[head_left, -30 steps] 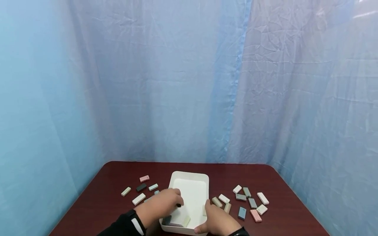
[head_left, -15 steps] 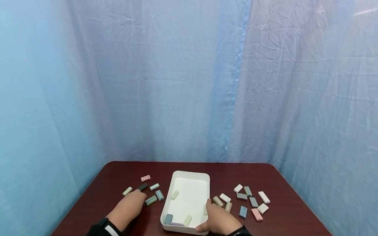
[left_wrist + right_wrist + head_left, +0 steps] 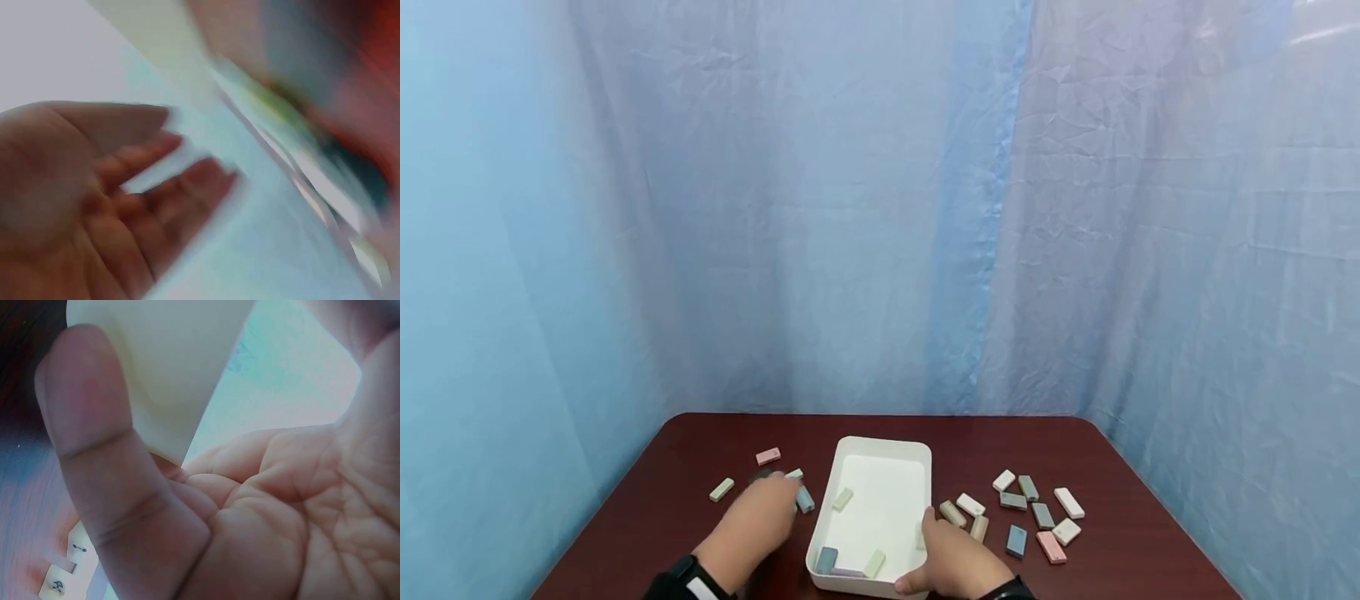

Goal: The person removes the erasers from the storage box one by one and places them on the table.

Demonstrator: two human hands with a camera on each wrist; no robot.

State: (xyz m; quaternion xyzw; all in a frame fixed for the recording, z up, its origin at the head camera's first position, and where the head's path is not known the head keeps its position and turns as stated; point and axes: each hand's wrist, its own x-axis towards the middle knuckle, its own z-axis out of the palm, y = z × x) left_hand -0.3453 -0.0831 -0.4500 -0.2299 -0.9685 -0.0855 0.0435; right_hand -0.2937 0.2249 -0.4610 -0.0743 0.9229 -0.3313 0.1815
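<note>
**Few blocks in the tray, most outside it**

The white rectangular plastic tray (image 3: pixel 925 454) on the dark red table (image 3: pixel 685 467) holds about four small pastel domino-like blocks (image 3: pixel 842 498). Many more lie left and right of the tray. The right hand (image 3: pixel 951 562) grips the tray's near right wall. The left hand (image 3: pixel 758 521) hovers over the blocks left of the tray, its fingers (image 3: pixel 187 178) loosely spread, holding nothing visible.

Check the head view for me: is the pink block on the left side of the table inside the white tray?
No, the pink block lies on the table, apart from the white tray.
</note>
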